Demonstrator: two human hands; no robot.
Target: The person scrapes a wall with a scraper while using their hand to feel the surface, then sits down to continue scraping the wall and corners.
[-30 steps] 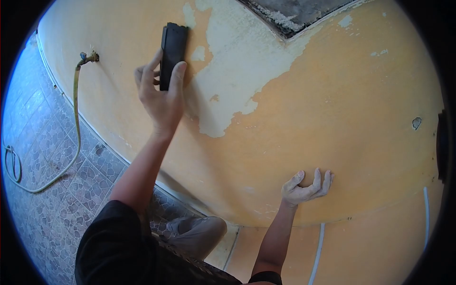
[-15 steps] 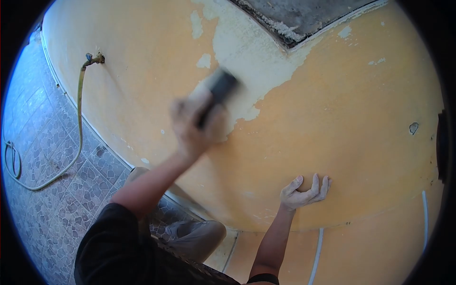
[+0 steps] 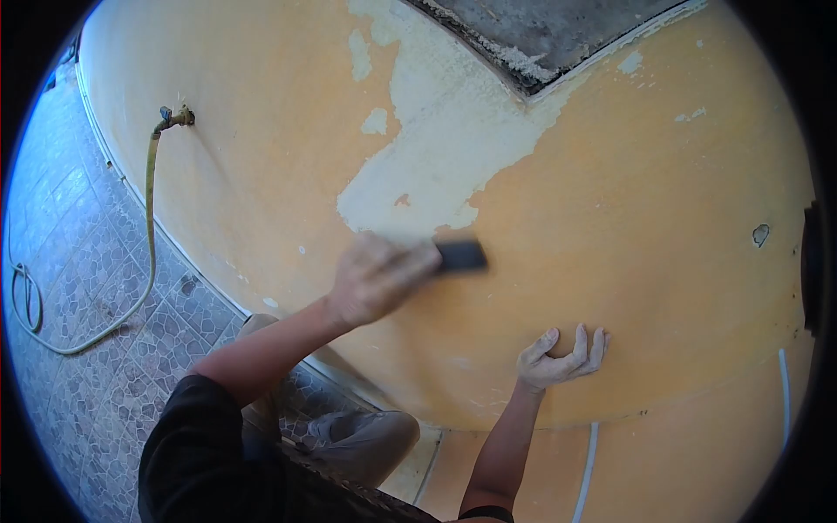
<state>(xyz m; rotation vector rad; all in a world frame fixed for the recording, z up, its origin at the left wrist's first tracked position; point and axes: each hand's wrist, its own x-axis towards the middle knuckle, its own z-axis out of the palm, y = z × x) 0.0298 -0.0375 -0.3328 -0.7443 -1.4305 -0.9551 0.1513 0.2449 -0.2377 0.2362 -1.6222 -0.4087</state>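
My left hand (image 3: 379,283) is wrapped round a dark rectangular block (image 3: 462,256), which looks like a sanding block and is smeared by motion. It lies against the orange wall (image 3: 628,235), just below a pale patch (image 3: 445,157) where the paint is gone. Lower right, my right hand (image 3: 562,357), whitened with dust, is held at the wall with its fingers apart and half curled. Nothing shows in it.
A brass tap (image 3: 176,116) with a hose (image 3: 150,200) juts from the wall at the left, and the hose trails over the tiled floor (image 3: 113,296). At the top is a grey recess (image 3: 567,35) with a rough edge. My bent knee (image 3: 384,440) is close to the wall.
My left hand has swept the block down and to the right, off the pale patch onto the orange paint below. My right hand has stayed nearly still.
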